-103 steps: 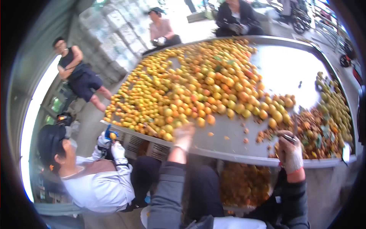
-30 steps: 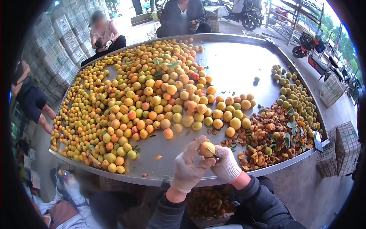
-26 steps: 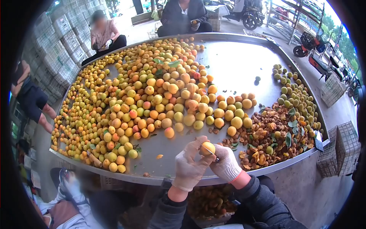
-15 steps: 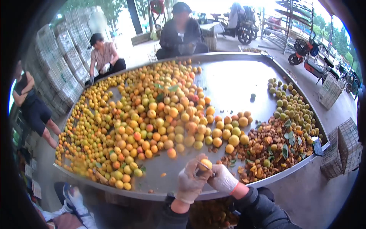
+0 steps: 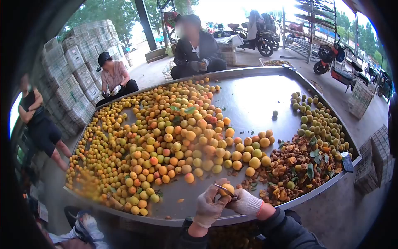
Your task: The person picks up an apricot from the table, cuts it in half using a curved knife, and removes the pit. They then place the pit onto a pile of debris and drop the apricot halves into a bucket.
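Observation:
Above the near edge of the metal table [image 5: 265, 85], my gloved left hand [image 5: 208, 206] is closed around a yellow-orange apricot [image 5: 226, 190]. My gloved right hand [image 5: 248, 203] grips a small knife [image 5: 221, 187], whose thin blade lies across the apricot. Whether the blade has cut into the flesh cannot be made out. Just beyond my hands spreads a large heap of apricots [image 5: 182, 137]. To the right of my hands lies a pile of brownish apricot pieces and stones [image 5: 286, 166] mixed with green leaves.
Greener fruit [image 5: 319, 118] lines the table's right side, near a dark phone-like object [image 5: 346, 162] on the rim. Two people sit at the far side, another stands at left, and gloved hands [image 5: 87, 226] show lower left. Plastic crates [image 5: 379, 153] stand at right; stacked crates [image 5: 78, 62] rise behind.
The view has shifted, so the table and my hands sit lower in the picture. Both hands keep the apricot and knife together. The seated person at left has brought their hands together.

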### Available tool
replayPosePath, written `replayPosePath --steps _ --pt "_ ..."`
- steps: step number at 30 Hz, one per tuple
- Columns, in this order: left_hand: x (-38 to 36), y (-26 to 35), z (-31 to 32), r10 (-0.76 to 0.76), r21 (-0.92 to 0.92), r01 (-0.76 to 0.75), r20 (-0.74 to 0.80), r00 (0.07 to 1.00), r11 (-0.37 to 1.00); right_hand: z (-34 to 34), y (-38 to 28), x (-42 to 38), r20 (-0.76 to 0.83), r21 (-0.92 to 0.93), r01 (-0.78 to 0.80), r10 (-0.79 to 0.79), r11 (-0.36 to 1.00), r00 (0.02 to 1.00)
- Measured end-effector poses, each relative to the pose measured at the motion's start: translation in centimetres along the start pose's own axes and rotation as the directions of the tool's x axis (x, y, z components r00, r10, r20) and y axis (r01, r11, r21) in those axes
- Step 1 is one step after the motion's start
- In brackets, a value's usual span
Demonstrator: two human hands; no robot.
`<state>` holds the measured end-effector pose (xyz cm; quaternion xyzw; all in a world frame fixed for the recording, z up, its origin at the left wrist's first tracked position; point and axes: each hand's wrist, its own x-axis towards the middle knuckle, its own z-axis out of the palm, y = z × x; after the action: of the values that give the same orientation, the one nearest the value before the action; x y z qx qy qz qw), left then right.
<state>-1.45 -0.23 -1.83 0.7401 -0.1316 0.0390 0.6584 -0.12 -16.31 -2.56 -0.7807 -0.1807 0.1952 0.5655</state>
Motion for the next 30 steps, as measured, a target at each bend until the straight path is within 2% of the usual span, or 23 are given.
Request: replayPosePath --steps 2,3,5,6,7,8,9,11,13,15,16,17,19,21,23,24,25,26,27,29,30 --pt "0.0 1.2 0.5 -0.161 -0.355 0.133 -0.051 0.986 0.925 0.2 -0.1 -0.1 -0.028 -0.034 0.001 -0.002 0.999 1.0" --pt "0.2 1.1 0.2 -0.159 -0.349 0.13 -0.057 0.986 0.928 0.1 -0.1 -0.2 -0.023 -0.031 0.008 -0.009 0.999 1.0" --pt "0.9 0.3 -0.9 -0.187 -0.605 0.037 -0.186 0.965 0.795 0.3 -0.5 -0.6 -0.209 0.196 0.104 -0.062 0.975 0.976" --pt "0.9 -0.1 -1.4 -0.211 -0.568 0.045 -0.23 0.95 0.822 -0.8 -3.4 -1.4 -0.204 0.252 -0.073 0.127 0.965 0.971" --pt "0.7 0.4 -1.4 -0.21 -0.556 0.034 -0.257 0.943 0.831 -1.4 -4.5 -1.6 -0.23 0.346 -0.15 0.238 0.926 0.943" --pt "0.7 1.1 -0.8 -0.092 -0.183 0.049 -0.235 0.968 0.982 -1.4 -4.4 -1.6 -0.282 0.356 -0.132 0.24 0.925 0.929" --pt "0.5 1.4 -0.3 -0.007 0.225 0.047 -0.176 0.984 0.973 -1.4 -4.1 -1.4 -0.323 0.366 -0.112 0.239 0.924 0.916" --pt "0.5 0.0 0.8 0.315 0.49 -0.257 -0.037 0.948 0.833 -0.8 -3.4 -0.7 -0.363 0.325 -0.051 0.175 0.944 0.915" --pt "0.6 -0.6 1.5 0.348 0.378 -0.291 -0.089 0.933 0.879 -1.2 -4.4 -1.0 -0.311 0.318 -0.171 0.273 0.933 0.911" --pt "0.9 -0.3 1.3 0.43 0.426 -0.385 -0.01 0.903 0.819 -1.8 -4.2 -1.2 -0.21 0.391 -0.2 0.299 0.898 0.931" --pt "0.8 -0.1 1.2 0.37 0.385 -0.368 0.072 0.926 0.846 -1.8 -3.6 -1.2 -0.217 0.397 -0.152 0.253 0.905 0.943" --pt "0.7 0.2 1.2 0.37 0.4 -0.361 0.059 0.927 0.842 -2.0 -3.9 -1.3 -0.202 0.475 -0.136 0.258 0.869 0.945" --pt "0.6 0.7 1.4 0.335 0.345 -0.371 0.161 0.928 0.862 -2.0 -4.0 -1.1 -0.222 0.409 -0.14 0.247 0.902 0.943" --pt "0.4 1.0 1.5 0.356 0.336 -0.382 0.139 0.924 0.861 -1.7 -3.9 -0.9 -0.231 0.447 -0.12 0.244 0.886 0.942" --pt "0.5 1.6 1.5 0.338 0.243 -0.348 0.082 0.938 0.906 -1.4 -4.0 -0.8 -0.253 0.487 -0.097 0.247 0.868 0.936" --pt "0.5 1.4 1.6 0.339 0.237 -0.35 0.085 0.937 0.906 -1.0 -4.2 -0.7 -0.269 0.516 -0.086 0.257 0.852 0.928" --pt "0.5 0.9 1.7 0.364 0.273 -0.356 0.022 0.931 0.894 -0.7 -4.0 -0.6 -0.283 0.545 -0.077 0.27 0.835 0.92" --pt "0.4 0.4 1.8 0.387 0.309 -0.357 -0.04 0.921 0.882 -0.5 -3.0 -0.3 -0.282 0.504 -0.091 0.263 0.859 0.923" --pt "0.4 0.0 1.6 0.379 0.298 -0.352 -0.036 0.925 0.887 -0.2 -2.9 -0.1 -0.287 0.506 -0.099 0.276 0.857 0.917" --pt "0.3 -1.1 1.4 0.065 -0.023 -0.073 -0.258 0.964 0.997 0.0 -3.5 -0.3 -0.214 0.614 -0.077 0.26 0.785 0.942" --pt "0.4 -2.7 1.0 0.059 -0.017 -0.066 -0.269 0.961 0.998 0.0 -3.9 -0.4 -0.203 0.604 -0.079 0.249 0.793 0.947"
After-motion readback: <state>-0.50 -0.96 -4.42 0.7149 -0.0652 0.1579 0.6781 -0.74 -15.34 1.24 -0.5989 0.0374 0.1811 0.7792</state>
